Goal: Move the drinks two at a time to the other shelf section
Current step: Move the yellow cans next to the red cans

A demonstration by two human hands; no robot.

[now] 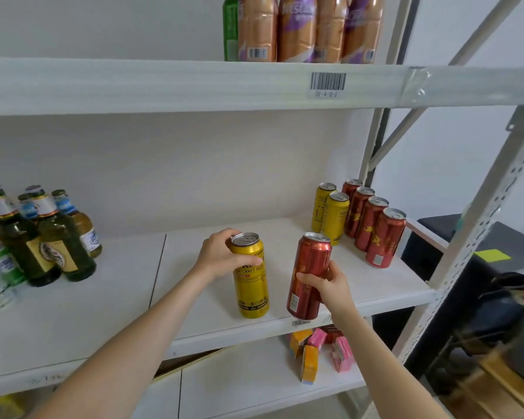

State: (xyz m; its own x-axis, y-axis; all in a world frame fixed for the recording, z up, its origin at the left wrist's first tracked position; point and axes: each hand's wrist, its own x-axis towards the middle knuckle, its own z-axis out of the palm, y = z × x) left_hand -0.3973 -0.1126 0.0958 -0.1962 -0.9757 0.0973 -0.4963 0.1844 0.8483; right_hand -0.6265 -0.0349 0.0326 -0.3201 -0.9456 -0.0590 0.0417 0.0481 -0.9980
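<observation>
My left hand (221, 255) curls its fingers round the top of the yellow can (251, 282). My right hand (330, 287) wraps its fingers low on the tilted red can (310, 261). Both cans are at the near edge of the shelf (103, 328), in its right section. Gripped so low, the red can could tip over and fall.

bright, even light with soft shadows; straight lines bow toward the edges, and the lower right corner is blurred.

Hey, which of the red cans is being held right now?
The red can near the shelf's front edge, gripped by the right hand. The other four red cans stand in a row at the right end.
</observation>
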